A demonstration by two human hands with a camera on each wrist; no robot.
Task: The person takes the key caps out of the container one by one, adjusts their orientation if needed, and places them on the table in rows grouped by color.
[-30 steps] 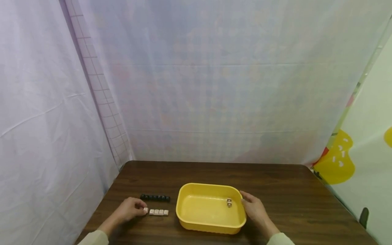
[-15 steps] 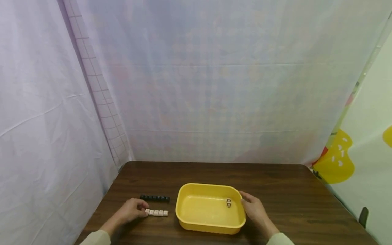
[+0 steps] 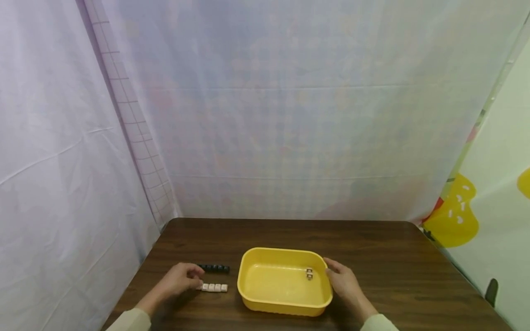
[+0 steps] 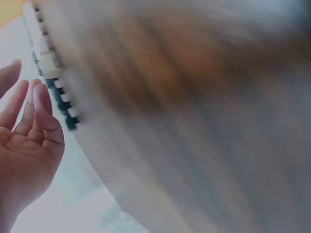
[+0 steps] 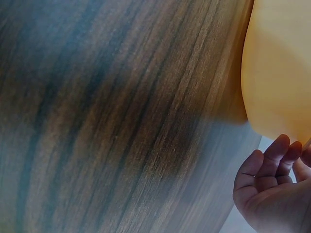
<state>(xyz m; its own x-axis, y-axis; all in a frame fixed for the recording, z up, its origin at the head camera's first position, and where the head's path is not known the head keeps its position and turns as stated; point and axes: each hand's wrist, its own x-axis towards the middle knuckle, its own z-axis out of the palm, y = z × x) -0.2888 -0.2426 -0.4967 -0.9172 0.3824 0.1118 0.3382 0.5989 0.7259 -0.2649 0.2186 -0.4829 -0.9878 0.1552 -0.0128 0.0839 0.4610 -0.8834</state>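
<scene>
My left hand [image 3: 179, 279] is at the left end of a short row of white keycaps [image 3: 215, 288] on the table. In the left wrist view, its thumb [image 4: 9, 75] stands apart from the bent fingers, and nothing shows between them. Just behind runs a row of black keycaps [image 3: 215, 268], its left end hidden by the hand. My right hand [image 3: 344, 281] holds the right side of a yellow plastic basin [image 3: 285, 309]. In the right wrist view, the curled fingers [image 5: 272, 158] lie at the basin's outer wall. Two small brown-and-white keycaps [image 3: 309, 274] lie inside, near the right wall.
The dark wood-grain table [image 3: 290, 234] reaches back to a pale hanging curtain [image 3: 281, 138]. Another white sheet [image 3: 62, 161] hangs on the left. At the right is a pale cloth with a yellow print [image 3: 457, 220].
My left hand slid a white keycap rightward against the others in the row, then let go and rose slightly, its fingers moving over the black row's end. The right hand and basin stayed put.
</scene>
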